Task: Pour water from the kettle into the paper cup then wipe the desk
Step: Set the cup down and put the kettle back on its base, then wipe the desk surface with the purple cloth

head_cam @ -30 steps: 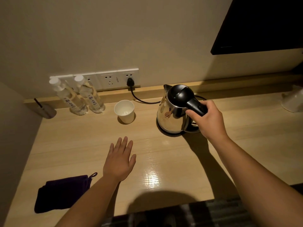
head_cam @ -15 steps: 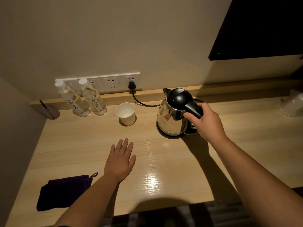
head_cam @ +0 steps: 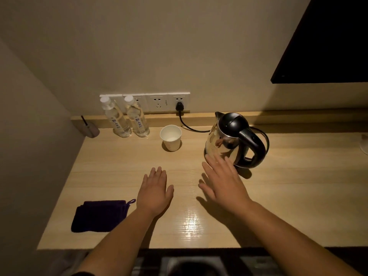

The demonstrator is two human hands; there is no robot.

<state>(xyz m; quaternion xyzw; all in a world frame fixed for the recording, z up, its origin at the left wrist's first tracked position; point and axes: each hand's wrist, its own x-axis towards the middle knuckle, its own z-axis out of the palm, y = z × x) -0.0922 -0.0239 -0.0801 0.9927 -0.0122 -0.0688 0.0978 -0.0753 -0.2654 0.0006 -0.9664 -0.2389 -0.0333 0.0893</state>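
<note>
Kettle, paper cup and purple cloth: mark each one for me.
Kettle [head_cam: 223, 148]: head view, on its steel body.
Paper cup [head_cam: 172, 145]: head view, on its outer wall.
Purple cloth [head_cam: 97, 217]: head view, on its folded middle.

Two clear plastic water bottles with white caps [head_cam: 127, 118] stand side by side at the back of the desk, near its left corner. They lean a little and have small labels on them. Just left of them, right in the back left corner, lies a small grey thing with a thin dark stick [head_cam: 90, 129] poking up from it; what it is cannot be told. On the wall behind the bottles is a long white strip of power sockets [head_cam: 157, 102]. A black plug [head_cam: 179, 106] sits in the socket at the right end. High on the right hangs a big flat black screen [head_cam: 328, 48].
</note>
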